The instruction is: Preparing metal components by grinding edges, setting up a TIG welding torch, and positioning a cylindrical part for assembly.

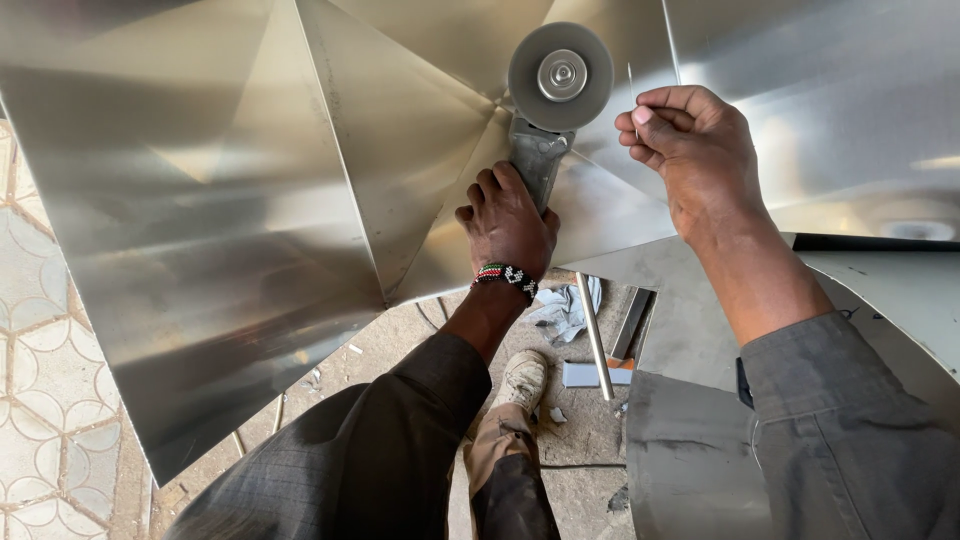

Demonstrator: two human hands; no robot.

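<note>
Sheet metal [230, 200], folded into shiny angled panels, fills most of the head view, and both hands work against it. The left hand [508, 225] is wrapped tight around the grey body of an angle grinder [545, 110], gripping it just below the round disc [560, 75], which sits directly above the knuckles and lies flat against the metal near where several creases meet. A beaded bracelet [506, 277] circles that wrist. The right hand [690, 140] is just to the right of the disc, close beside it but not touching, with its fingers curled narrow and pinched on the thin upright edge of a metal panel [632, 85]. Below the hands, between the dark sleeves, the ground shows a worn boot [522, 378], a slim metal rod [594, 335], a crumpled grey rag [565, 310] and a small pale block [592, 375]. Patterned paving [40, 400] lies at the far left.
</note>
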